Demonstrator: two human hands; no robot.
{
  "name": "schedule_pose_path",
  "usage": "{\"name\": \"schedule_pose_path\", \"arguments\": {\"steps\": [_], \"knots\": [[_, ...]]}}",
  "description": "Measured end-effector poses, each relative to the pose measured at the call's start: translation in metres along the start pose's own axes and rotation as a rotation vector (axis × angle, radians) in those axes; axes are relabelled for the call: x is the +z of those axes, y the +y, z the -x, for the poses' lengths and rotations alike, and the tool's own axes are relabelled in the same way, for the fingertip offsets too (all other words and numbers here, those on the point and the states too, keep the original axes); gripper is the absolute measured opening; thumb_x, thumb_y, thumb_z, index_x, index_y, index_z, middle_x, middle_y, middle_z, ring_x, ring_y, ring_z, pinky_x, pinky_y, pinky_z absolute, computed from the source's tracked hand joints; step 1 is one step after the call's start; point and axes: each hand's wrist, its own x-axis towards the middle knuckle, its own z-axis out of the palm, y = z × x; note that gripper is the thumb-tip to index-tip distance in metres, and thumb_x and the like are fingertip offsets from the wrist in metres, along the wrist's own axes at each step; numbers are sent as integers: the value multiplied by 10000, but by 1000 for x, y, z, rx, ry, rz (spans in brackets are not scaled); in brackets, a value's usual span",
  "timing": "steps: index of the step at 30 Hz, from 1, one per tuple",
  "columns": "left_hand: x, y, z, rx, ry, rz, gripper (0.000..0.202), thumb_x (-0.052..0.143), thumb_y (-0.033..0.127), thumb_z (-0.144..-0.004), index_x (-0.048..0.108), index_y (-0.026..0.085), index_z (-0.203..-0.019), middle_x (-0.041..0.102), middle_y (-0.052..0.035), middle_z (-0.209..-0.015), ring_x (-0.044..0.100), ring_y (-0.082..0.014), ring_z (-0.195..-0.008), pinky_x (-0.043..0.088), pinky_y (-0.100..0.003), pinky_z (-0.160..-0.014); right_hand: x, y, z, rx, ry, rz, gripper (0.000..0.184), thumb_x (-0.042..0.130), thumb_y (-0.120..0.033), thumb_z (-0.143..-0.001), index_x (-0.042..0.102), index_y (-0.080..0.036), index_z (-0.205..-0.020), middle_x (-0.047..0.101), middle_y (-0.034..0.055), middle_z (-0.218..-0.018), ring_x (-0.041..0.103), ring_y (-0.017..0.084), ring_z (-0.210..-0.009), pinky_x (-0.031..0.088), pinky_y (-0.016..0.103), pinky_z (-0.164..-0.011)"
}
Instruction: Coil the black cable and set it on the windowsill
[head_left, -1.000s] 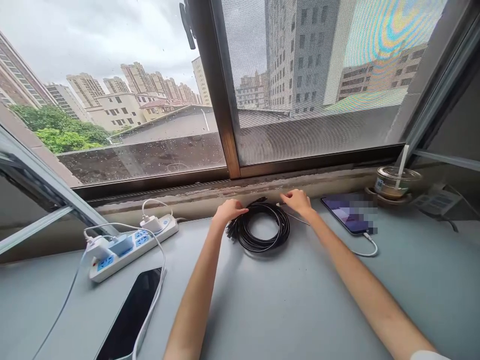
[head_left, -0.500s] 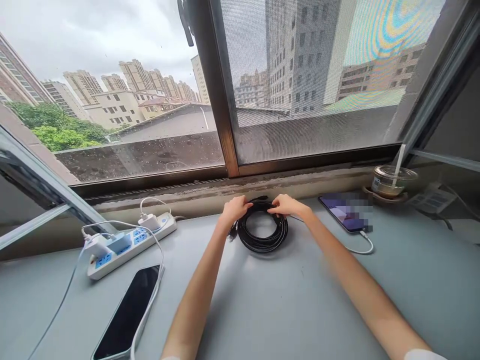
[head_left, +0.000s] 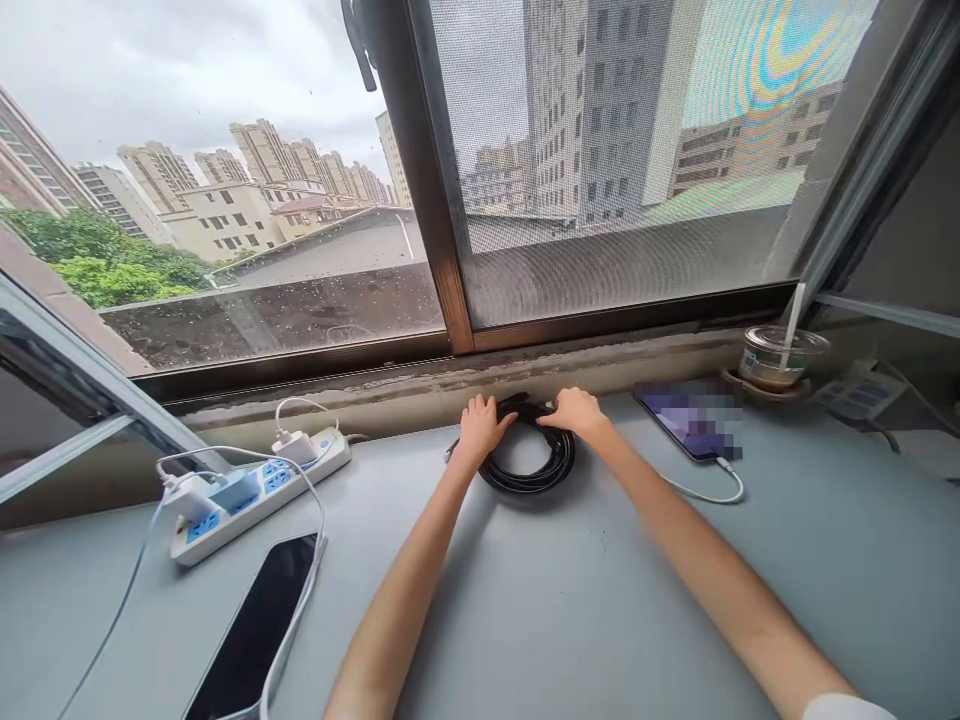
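A coil of black cable point(head_left: 527, 484) lies on the grey table near the window wall. My left hand point(head_left: 480, 432) is on the upper left of the coil, thumb over its inner edge and fingers over the outer side. At the upper right, my right hand point(head_left: 576, 414) grips the coil between thumb and fingers. A connector end point(head_left: 449, 452) of the cable pokes out left of my left hand. The fingertips of both hands are partly hidden.
On the left stand a white power strip point(head_left: 259, 492) with chargers plugged in and a dark phone point(head_left: 259, 625) with a white cable across its edge. To the right lie another phone point(head_left: 686, 420), charging, and a lidded cup point(head_left: 780, 358) with a straw on a coaster.
My left hand has shifted slightly right and further over the coil, its fingers now more spread. The right hand stays at the coil's upper right. The view has moved slightly.
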Motion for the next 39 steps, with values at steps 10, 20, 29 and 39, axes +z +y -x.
{"name": "schedule_pose_path", "arguments": {"steps": [10, 20, 29, 39], "knots": [[-4, -13, -4, 14, -98, 49, 396, 429, 471, -892, 511, 169, -1134, 558, -121, -1156, 531, -251, -1069, 430, -308, -820, 18, 9, -12, -67, -86, -156, 328, 664, -436, -778, 618, -113, -753, 647, 48, -737, 601, 125, -638, 492, 264, -620], [-3, -35, -5, 13, -80, 94, 569, 522, 596, -789, 510, 156, -1150, 547, -135, -1165, 479, -287, -1136, 380, -366, -920, 50, 6, -19, -152, -3, -381, 419, 625, -483, -784, 511, -141, -571, 472, -52, -497, 448, 73, -460, 339, 203, -459], [4, -39, -9, 22, -75, 211, 531, 553, 637, -726, 600, 188, -1005, 621, -82, -1059, 567, -251, -1017, 440, -291, -802, 67, 20, -29, -254, 119, -496, 511, 446, -500, -912, 446, -147, -543, 374, -58, -486, 392, 75, -451, 325, 208, -474], [7, -41, -10, -19, -71, 278, 560, 574, 668, -673, 608, 197, -976, 650, -71, -1024, 597, -247, -961, 454, -284, -733, 75, 21, -36, -242, 217, -452, 464, 473, -458, -918, 520, -123, -601, 462, -45, -546, 507, 103, -538, 427, 231, -553]]}}
